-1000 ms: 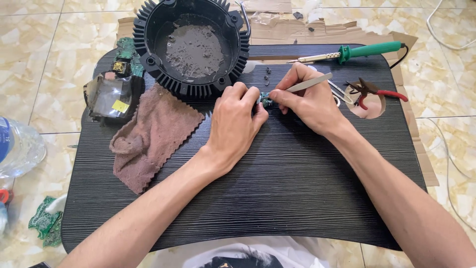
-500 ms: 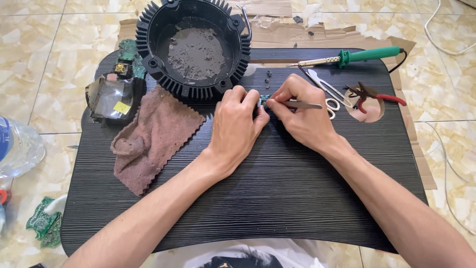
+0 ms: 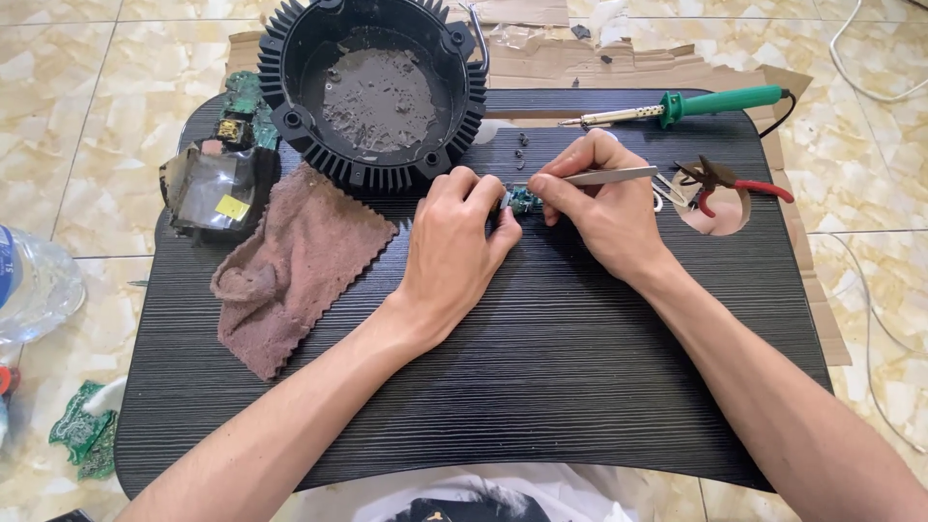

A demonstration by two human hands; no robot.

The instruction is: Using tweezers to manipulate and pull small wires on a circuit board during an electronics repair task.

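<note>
A person seated on the floor works over a low black ribbed desk (image 3: 541, 387), probing a small green circuit board (image 3: 523, 201) held at the middle of its far half. The left hand (image 3: 454, 253) has its fingers pressed together, pinching the board's left edge against the desk. The right hand (image 3: 604, 208) has its fingers closed around a pair of metal tweezers (image 3: 609, 176), whose tip is hidden behind the fingers at the board.

The step in hand looks like picking at or lifting a tiny part on the board; the next move seems to call for a steady pinch and a firm hold so the board does not slip.

To the far left stands a round black finned housing (image 3: 372, 87) with a grey, crusted floor. A brown cloth (image 3: 290, 266) lies crumpled left of the hands. Beyond it sits a dark block wrapped in clear film (image 3: 217, 193) bearing a small yellow square label. A green-handled soldering iron (image 3: 696, 104) lies at the far right, with red-handled pliers (image 3: 730, 184) just nearer. Torn cardboard (image 3: 619, 63) shows under the desk's far edge.
</note>
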